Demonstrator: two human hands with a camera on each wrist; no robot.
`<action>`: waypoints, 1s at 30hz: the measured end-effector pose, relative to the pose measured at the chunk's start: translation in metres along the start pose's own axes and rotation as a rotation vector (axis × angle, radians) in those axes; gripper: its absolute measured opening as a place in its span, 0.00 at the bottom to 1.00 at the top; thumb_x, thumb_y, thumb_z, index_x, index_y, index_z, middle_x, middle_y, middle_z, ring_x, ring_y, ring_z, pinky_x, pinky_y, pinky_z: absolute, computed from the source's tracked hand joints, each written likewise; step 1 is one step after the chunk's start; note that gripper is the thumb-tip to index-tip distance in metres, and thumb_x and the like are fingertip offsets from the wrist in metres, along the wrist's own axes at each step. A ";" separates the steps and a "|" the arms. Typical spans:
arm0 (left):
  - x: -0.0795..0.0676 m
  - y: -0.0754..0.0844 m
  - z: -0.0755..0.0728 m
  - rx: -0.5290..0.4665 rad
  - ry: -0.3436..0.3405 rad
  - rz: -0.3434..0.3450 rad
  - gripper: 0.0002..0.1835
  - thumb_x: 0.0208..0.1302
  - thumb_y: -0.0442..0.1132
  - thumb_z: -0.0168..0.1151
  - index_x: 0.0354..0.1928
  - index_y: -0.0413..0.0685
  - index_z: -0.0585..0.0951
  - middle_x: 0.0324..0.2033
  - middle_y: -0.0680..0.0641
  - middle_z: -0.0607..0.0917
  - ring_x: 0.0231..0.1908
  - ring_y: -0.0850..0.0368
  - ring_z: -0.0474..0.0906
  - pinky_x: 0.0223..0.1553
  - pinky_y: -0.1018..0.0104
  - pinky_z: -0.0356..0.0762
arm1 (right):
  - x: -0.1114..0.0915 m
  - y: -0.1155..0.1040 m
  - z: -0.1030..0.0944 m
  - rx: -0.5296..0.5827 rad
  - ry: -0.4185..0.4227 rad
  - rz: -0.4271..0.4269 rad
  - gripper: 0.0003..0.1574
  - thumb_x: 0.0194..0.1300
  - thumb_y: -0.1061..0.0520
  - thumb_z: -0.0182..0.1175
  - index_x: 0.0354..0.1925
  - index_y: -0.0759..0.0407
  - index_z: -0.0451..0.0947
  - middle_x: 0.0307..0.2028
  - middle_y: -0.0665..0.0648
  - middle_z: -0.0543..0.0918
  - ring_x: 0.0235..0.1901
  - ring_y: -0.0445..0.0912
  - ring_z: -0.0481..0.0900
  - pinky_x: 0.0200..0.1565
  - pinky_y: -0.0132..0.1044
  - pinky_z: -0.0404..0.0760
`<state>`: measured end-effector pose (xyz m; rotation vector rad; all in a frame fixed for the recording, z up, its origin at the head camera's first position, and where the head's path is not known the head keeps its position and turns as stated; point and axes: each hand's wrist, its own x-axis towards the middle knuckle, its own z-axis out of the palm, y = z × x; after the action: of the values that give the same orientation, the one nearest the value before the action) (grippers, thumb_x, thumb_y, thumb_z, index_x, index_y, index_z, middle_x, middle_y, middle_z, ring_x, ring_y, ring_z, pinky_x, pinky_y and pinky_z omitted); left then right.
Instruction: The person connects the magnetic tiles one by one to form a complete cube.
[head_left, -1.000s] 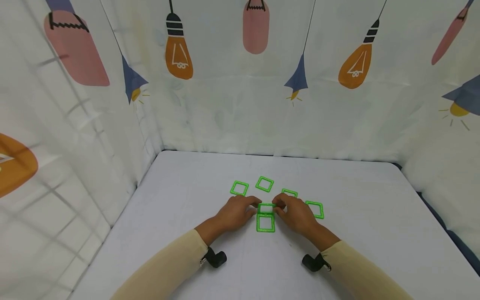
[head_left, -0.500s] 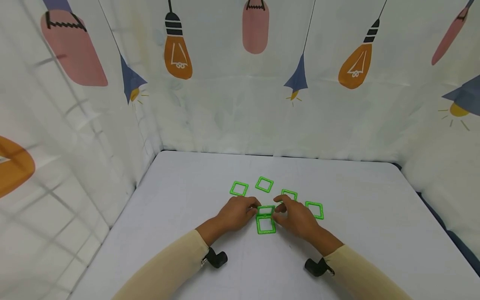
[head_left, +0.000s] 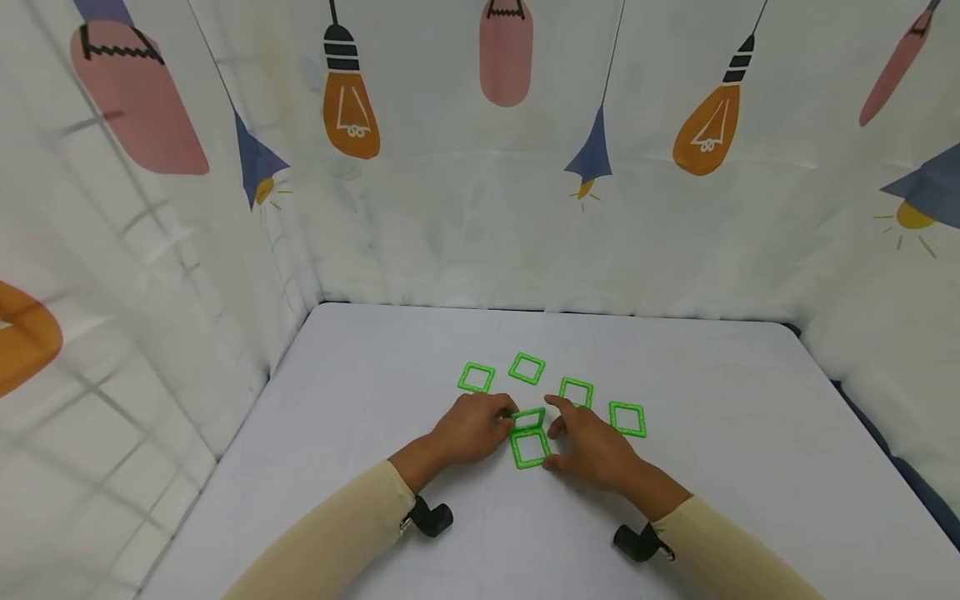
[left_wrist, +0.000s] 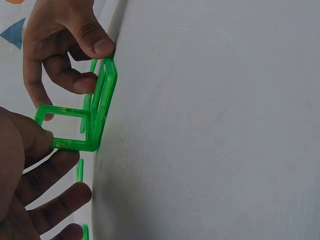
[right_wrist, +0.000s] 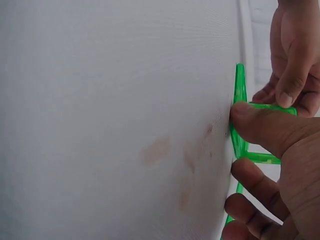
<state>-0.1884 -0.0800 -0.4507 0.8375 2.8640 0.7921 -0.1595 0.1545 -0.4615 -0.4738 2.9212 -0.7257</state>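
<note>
Two green square magnetic tiles meet edge to edge in front of me. One flat tile (head_left: 532, 463) lies on the table; the other, an upright tile (left_wrist: 70, 145), rises from its far edge. My left hand (head_left: 472, 429) pinches the upright tile by its left side. On the right, my right hand (head_left: 596, 450) has its thumb touching the near right corner of the flat tile, with the index finger stretched forward and the other fingers loosely bent beside the tiles. In the right wrist view that thumb (right_wrist: 255, 120) covers part of the flat tile.
Several more green tiles lie flat in an arc behind the hands: a left tile (head_left: 481, 367), a back tile (head_left: 531, 357), one by the right index finger (head_left: 577, 382) and one farther right (head_left: 627, 405). Printed curtains (head_left: 450, 233) border the white table (head_left: 720, 400).
My right hand has let go of the upright tile's right side and moved down to the flat tile's corner. The joined pair has turned slightly. My left hand keeps its pinch.
</note>
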 end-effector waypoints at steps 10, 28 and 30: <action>0.000 -0.005 0.002 0.017 0.006 0.070 0.10 0.67 0.38 0.67 0.49 0.52 0.87 0.41 0.58 0.88 0.44 0.61 0.81 0.48 0.61 0.78 | 0.003 0.005 -0.001 0.001 0.003 -0.021 0.52 0.57 0.54 0.79 0.74 0.50 0.64 0.39 0.32 0.81 0.51 0.43 0.78 0.50 0.42 0.78; 0.003 -0.007 0.008 0.105 0.005 0.077 0.08 0.58 0.42 0.78 0.39 0.54 0.90 0.32 0.61 0.88 0.36 0.63 0.75 0.41 0.65 0.74 | 0.007 0.009 0.002 0.006 0.011 -0.031 0.49 0.57 0.56 0.78 0.72 0.50 0.66 0.38 0.31 0.81 0.53 0.43 0.78 0.53 0.43 0.78; 0.003 -0.007 0.008 0.098 0.002 0.068 0.08 0.58 0.42 0.78 0.39 0.54 0.90 0.32 0.61 0.88 0.37 0.63 0.76 0.41 0.65 0.74 | 0.007 0.009 0.002 0.007 0.013 -0.030 0.49 0.57 0.56 0.78 0.72 0.50 0.67 0.38 0.31 0.81 0.53 0.43 0.78 0.53 0.43 0.78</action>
<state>-0.1935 -0.0800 -0.4608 0.9504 2.9113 0.6630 -0.1678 0.1589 -0.4670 -0.5157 2.9282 -0.7456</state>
